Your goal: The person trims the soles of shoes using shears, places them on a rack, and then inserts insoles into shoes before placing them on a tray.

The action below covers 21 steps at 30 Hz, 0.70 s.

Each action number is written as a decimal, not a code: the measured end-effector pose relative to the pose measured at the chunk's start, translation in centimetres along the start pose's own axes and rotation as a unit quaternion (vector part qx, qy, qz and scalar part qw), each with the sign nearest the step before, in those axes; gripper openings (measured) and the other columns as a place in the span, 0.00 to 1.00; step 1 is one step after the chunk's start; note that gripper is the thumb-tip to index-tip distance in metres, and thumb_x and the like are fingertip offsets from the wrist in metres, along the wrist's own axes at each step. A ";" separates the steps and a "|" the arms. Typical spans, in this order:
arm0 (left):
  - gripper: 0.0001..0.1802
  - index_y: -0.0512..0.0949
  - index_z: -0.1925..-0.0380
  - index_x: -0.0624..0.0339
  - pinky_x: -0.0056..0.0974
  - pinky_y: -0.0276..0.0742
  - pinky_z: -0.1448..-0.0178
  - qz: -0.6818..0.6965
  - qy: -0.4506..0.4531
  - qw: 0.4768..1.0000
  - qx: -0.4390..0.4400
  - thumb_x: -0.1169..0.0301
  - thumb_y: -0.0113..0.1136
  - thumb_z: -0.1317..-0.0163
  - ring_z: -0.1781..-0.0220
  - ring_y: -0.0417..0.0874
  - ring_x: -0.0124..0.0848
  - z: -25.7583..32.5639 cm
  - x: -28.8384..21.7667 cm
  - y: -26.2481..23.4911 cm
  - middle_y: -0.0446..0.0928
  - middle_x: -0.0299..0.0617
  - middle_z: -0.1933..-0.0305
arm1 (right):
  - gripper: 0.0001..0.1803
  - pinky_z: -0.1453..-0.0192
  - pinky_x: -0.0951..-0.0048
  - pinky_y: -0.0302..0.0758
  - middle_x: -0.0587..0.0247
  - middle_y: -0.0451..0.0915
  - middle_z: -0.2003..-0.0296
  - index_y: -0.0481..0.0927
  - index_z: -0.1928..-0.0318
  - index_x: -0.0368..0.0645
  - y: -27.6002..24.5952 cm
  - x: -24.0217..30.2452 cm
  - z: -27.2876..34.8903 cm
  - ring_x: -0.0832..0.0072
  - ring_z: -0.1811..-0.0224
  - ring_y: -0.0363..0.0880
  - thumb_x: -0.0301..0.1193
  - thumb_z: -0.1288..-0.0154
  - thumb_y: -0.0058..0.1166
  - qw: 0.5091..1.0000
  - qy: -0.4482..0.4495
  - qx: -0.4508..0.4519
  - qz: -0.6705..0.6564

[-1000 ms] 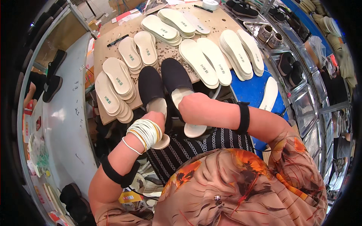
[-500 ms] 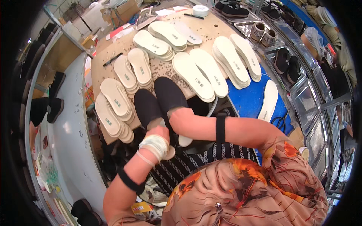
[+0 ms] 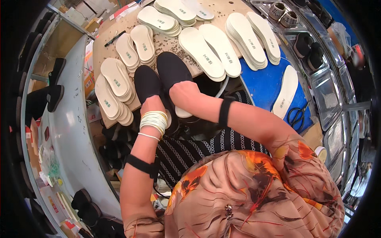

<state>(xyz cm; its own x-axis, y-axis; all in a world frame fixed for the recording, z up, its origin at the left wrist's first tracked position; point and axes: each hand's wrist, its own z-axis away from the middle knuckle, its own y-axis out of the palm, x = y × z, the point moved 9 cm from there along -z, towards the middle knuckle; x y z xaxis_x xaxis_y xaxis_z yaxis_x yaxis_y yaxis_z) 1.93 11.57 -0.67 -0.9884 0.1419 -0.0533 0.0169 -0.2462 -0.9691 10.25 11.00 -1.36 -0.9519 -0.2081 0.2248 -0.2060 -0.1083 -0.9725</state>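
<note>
So this is shoe assembly at the insole stage, by the look of it. Two black slip-on shoes sit side by side at the near edge of the desk (image 3: 222,12). The left hand (image 3: 152,105) is clamped around the heel end of the left black shoe (image 3: 147,81). The right hand (image 3: 183,92) is curled over the opening of the right black shoe (image 3: 172,69), and a white insole (image 3: 183,112) pokes out just below it, though I can't tell if the fingers actually grip it.

My guess is the insole is halfway into that shoe. Next it'd need pushing forward toward the toe and flattening down, with the shoe kept steady.

Stacks of white insoles (image 3: 115,93) fan out all around, one lies on a blue mat (image 3: 262,85), and black scissors (image 3: 297,115) are beside it.
</note>
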 end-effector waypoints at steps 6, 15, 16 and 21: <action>0.11 0.77 0.69 0.69 0.45 0.74 0.55 0.093 -0.026 0.995 0.002 0.72 0.55 0.50 0.59 0.77 0.53 -1.2 2.7 1.6 0.75 0.62 0.64 | 0.09 0.71 0.67 0.76 0.61 0.81 0.74 0.83 0.72 0.45 0.5 1.1 -0.6 0.67 0.70 0.81 0.33 0.52 0.54 0.996 -0.065 0.051 0.019; 0.20 0.69 0.55 0.62 0.43 0.74 0.54 0.056 -0.004 0.998 0.042 0.76 0.54 0.53 0.57 0.78 0.50 0.6 1.2 3.2 0.76 0.58 0.61 | 0.15 0.60 0.67 0.77 0.63 0.80 0.61 0.81 0.62 0.42 3.2 -0.3 0.5 0.69 0.57 0.79 0.32 0.54 0.58 0.976 -0.020 0.204 0.074; 0.18 0.69 0.57 0.63 0.44 0.75 0.55 0.002 0.029 0.997 0.074 0.75 0.54 0.52 0.58 0.78 0.50 0.9 0.4 2.7 0.77 0.57 0.62 | 0.15 0.60 0.67 0.77 0.63 0.80 0.61 0.81 0.62 0.44 2.9 0.6 0.6 0.69 0.56 0.78 0.32 0.54 0.59 0.971 -0.059 0.209 0.104; 0.14 0.79 0.61 0.58 0.44 0.77 0.56 -0.170 0.060 0.968 0.172 0.67 0.54 0.47 0.55 0.80 0.40 0.3 -0.6 2.9 0.77 0.48 0.57 | 0.15 0.66 0.67 0.78 0.62 0.79 0.59 0.82 0.62 0.45 3.9 3.1 -0.3 0.69 0.59 0.80 0.32 0.54 0.61 0.956 -0.129 0.199 0.174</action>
<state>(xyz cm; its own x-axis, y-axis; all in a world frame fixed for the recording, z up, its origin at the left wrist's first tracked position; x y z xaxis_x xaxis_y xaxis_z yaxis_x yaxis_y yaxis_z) 2.53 10.47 -3.35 -0.9033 0.3759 0.2069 -0.3777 -0.4678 -0.7991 6.45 10.23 -4.46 -0.8493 -0.5254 -0.0510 0.2648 -0.3403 -0.9023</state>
